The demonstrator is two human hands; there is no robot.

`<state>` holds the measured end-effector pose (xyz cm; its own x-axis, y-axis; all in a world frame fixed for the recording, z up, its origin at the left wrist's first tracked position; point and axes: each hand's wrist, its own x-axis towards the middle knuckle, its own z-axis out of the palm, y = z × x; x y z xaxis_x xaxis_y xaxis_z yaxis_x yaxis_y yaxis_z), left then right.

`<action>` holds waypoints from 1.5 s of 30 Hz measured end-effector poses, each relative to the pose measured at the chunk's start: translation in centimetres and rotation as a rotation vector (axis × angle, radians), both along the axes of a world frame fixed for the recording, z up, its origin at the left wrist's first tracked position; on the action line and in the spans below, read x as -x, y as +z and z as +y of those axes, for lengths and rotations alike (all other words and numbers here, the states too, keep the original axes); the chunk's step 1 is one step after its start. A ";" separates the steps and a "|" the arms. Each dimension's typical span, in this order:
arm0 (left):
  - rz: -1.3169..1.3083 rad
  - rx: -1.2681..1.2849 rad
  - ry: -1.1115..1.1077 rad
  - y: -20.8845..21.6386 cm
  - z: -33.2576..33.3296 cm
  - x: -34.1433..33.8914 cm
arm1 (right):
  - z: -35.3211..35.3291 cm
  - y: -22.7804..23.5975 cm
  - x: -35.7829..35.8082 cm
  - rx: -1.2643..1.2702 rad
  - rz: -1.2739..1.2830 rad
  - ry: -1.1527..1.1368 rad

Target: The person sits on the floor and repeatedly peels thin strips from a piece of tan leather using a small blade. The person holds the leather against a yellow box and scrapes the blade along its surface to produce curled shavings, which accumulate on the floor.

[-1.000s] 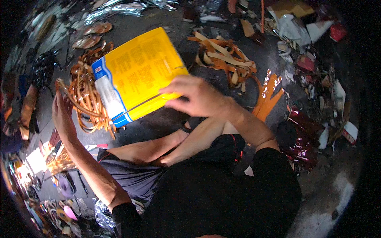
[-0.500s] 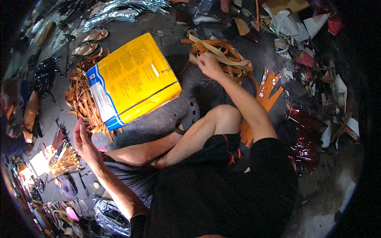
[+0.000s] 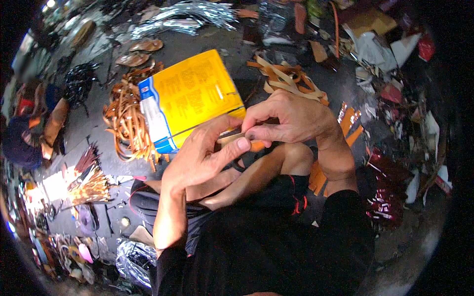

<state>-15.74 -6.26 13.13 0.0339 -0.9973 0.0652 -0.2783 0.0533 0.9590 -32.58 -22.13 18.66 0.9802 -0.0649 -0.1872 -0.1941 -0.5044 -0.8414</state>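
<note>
Both hands meet near centre frame. Left hand [image 3: 198, 157]: thumb and fingers pinched on short tan strip [image 3: 228, 139]. Right hand [image 3: 296, 118]: thumb and forefinger pressed nearly together at strip's right end, just beside left thumb tip. Above them, yellow-and-blue container [image 3: 192, 93], bundle of brown strips [image 3: 124, 121] along its left side. Looser orange-and-tan strips [image 3: 289, 80] tangled on dark floor [image 3: 89, 126], upper right of centre. Glossy maroon sheets [image 3: 384, 185] at right.

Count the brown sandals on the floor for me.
2: the far sandal lies beyond and left of the yellow container; the near sandal is beside it, further left. More may be hidden.
</note>
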 end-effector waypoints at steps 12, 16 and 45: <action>-0.014 -0.368 0.333 -5.0 8.1 -14.7 | -7.2 -7.4 0.7 0.031 0.086 -0.390; 0.110 -0.290 0.524 -7.5 6.5 -15.0 | -9.4 -7.6 0.6 0.174 0.156 -0.405; 0.531 -0.042 0.905 -14.0 3.3 -12.8 | 2.5 -17.3 -21.2 0.425 -0.714 0.016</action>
<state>-2.93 -2.96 -0.87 0.7821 -0.5866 -0.2104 0.2590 -0.0011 0.9659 -11.35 -19.60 1.35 0.8554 0.0257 0.5174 0.3244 -0.8052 -0.4964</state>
